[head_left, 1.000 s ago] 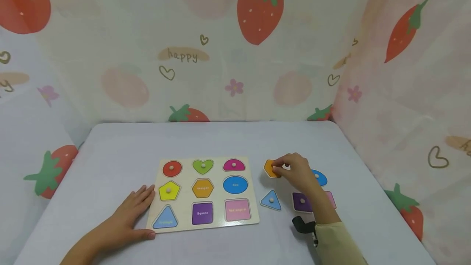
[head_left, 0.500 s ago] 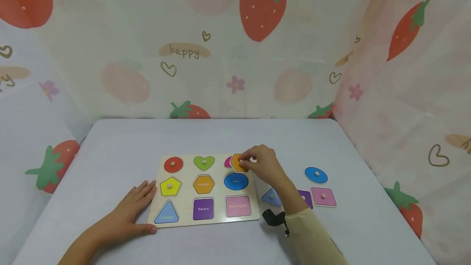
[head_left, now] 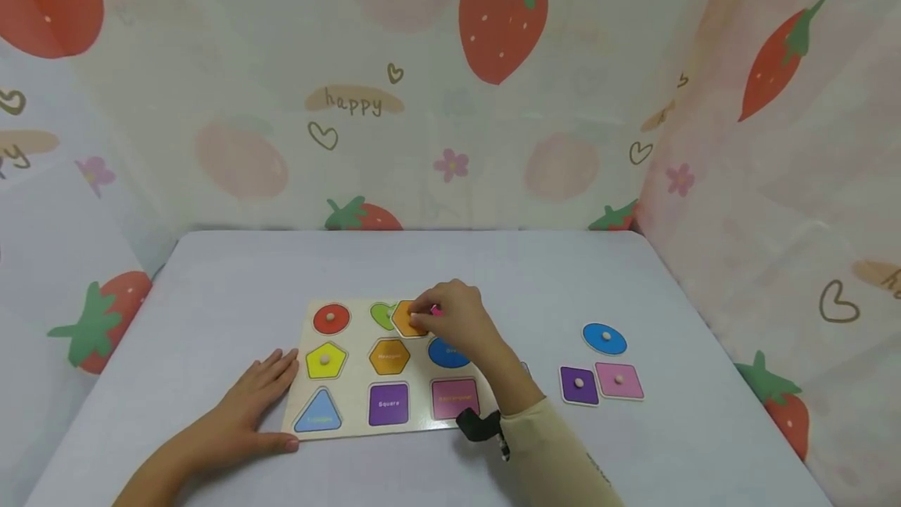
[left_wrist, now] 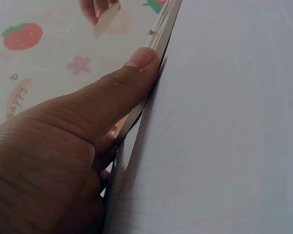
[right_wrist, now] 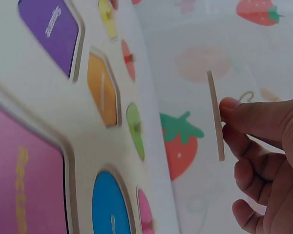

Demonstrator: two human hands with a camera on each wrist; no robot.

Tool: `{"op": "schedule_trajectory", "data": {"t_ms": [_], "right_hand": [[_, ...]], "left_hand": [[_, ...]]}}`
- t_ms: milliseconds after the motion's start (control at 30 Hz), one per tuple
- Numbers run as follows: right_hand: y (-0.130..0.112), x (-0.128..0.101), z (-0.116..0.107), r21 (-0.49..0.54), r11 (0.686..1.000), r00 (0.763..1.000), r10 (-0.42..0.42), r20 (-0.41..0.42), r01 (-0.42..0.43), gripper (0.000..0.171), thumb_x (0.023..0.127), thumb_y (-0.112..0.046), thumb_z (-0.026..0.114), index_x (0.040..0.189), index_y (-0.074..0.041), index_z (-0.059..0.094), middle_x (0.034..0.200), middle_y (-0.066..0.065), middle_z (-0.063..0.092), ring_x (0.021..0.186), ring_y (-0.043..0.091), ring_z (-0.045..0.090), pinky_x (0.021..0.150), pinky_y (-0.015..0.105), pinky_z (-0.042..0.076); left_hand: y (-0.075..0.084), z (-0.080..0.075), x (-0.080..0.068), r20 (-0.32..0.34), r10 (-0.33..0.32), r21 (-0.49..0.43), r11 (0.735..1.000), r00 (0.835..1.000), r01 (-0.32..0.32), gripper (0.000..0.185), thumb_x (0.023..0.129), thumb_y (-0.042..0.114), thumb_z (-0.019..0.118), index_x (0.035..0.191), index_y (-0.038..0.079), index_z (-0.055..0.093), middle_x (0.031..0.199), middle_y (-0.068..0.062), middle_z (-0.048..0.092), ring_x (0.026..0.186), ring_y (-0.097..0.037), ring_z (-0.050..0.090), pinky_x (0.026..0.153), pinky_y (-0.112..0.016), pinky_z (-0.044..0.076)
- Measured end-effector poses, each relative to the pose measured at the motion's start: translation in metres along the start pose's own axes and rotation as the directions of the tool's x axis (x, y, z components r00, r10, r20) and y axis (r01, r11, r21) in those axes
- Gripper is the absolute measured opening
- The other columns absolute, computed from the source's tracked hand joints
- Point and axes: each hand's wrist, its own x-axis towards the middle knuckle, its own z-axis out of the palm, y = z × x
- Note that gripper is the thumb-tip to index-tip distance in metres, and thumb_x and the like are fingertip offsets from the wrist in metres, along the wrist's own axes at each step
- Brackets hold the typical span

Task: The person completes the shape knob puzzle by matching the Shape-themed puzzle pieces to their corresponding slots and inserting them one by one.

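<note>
Strawberry curtains ring the tabletop [head_left: 633,288]. Left hand [head_left: 242,413] lies flat, thumb against the board [head_left: 299,401] edge, steadying it. Right hand [head_left: 454,319] pinches the orange hexagon [head_left: 407,319], lifted above the board's top row.

The right hand [head_left: 454,319] reaches forward from a pale yellow sleeve [head_left: 556,452], fingers curled in a pinch, with a black strap [head_left: 482,425] at the wrist. The left hand [head_left: 246,409] lies flat at the near left, fingers straight, thumb [left_wrist: 122,87] stretched out to the right.
</note>
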Motion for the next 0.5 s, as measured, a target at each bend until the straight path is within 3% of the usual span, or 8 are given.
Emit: {"op": "schedule_trajectory", "data": {"t_ms": [267,500], "right_hand": [[-0.016,0.006,0.022,-0.040,0.999,0.999,-0.011,0.051,0.013,0.012,0.091,-0.031,0.079,0.100,-0.023,0.083,0.084,-0.017,0.072,0.094,0.017,0.063,0.087,0.034,0.046],[-0.017,0.002,0.039,-0.027,0.999,0.997,0.022,0.074,-0.020,0.007,0.090,-0.029,0.081,0.095,-0.024,0.082,0.079,-0.020,0.067,0.086,0.010,0.056,0.078,0.029,0.043]], "left_hand": [[-0.003,0.002,-0.001,-0.015,0.010,0.012,1.000,1.000,-0.010,0.117,0.076,0.075,0.072,0.161,0.007,0.030,0.170,-0.008,0.023,0.157,-0.038,0.012,0.112,-0.003,-0.015],[-0.004,0.003,-0.001,0.004,-0.015,0.011,1.000,1.000,0.014,0.119,0.074,0.077,0.071,0.162,0.010,0.028,0.171,-0.006,0.021,0.158,-0.037,0.010,0.110,-0.002,-0.016]]}}
